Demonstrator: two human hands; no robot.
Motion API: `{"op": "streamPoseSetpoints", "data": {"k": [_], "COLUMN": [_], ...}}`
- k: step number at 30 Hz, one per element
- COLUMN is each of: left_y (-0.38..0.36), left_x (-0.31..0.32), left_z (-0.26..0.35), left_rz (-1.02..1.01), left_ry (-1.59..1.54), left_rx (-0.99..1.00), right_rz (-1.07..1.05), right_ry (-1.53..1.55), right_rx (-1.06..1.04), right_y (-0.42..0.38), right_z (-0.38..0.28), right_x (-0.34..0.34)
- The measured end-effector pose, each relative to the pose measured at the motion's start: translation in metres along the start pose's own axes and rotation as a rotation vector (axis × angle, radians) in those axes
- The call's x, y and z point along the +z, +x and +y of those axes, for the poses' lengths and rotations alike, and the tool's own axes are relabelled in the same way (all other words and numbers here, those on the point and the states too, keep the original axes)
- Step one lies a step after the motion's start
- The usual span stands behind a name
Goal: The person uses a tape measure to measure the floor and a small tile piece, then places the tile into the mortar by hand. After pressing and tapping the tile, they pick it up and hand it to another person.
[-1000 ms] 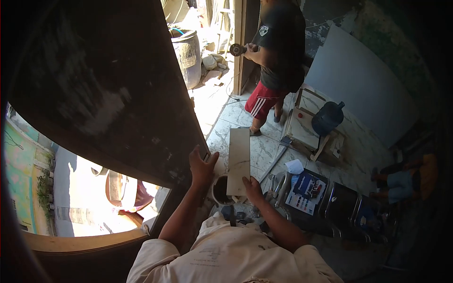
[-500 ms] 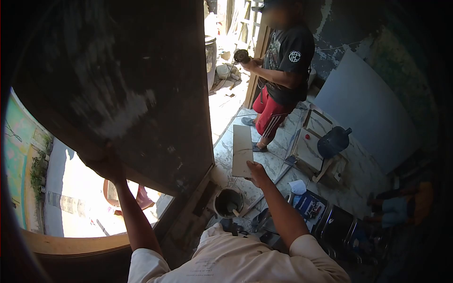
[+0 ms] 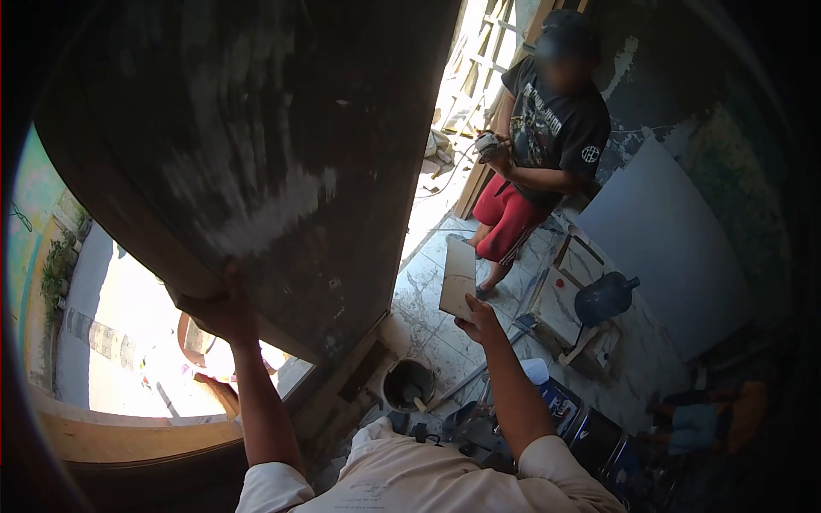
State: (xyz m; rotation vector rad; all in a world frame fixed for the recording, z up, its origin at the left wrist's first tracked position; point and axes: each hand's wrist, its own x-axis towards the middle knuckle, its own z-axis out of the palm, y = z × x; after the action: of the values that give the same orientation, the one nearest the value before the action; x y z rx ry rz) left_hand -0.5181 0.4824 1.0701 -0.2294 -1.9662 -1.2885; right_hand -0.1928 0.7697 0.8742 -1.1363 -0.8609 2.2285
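Observation:
A pale rectangular tile (image 3: 458, 278) is held upright by its lower corner in my right hand (image 3: 479, 320), in front of the marble-patterned floor. My left hand (image 3: 224, 309) rests against the lower edge of the dark wall panel (image 3: 282, 162), above the bright opening; its fingers are wrapped over that edge in shadow, and anything under them is hidden. Below the tile, a dark bucket (image 3: 409, 384) with a light-handled tool in it stands on the floor.
Another person (image 3: 560, 120) stands by the doorway holding a power tool (image 3: 489, 144). Right of them are a blue water jug (image 3: 605, 297), a tiled block (image 3: 560, 291) and a large leaning white board (image 3: 676, 248). A second person (image 3: 718, 416) is at the lower right.
The view has shifted, so the panel and doorway appear farther right. The tile is tilted more. The person by the doorway has turned toward me and holds the power tool closer to the body.

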Motion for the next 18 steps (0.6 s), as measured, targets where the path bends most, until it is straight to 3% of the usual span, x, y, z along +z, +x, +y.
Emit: {"op": "streamPoseSetpoints", "data": {"k": [18], "left_y": [0.012], "left_x": [0.016], "left_z": [-0.011], "left_rz": [0.025], "left_ry": [0.071], "left_rx": [0.087], "right_rz": [0.020], "right_ry": [0.013], "right_rx": [-0.071], "right_y": [0.017], "right_z": [-0.007], "right_x": [0.031]}}
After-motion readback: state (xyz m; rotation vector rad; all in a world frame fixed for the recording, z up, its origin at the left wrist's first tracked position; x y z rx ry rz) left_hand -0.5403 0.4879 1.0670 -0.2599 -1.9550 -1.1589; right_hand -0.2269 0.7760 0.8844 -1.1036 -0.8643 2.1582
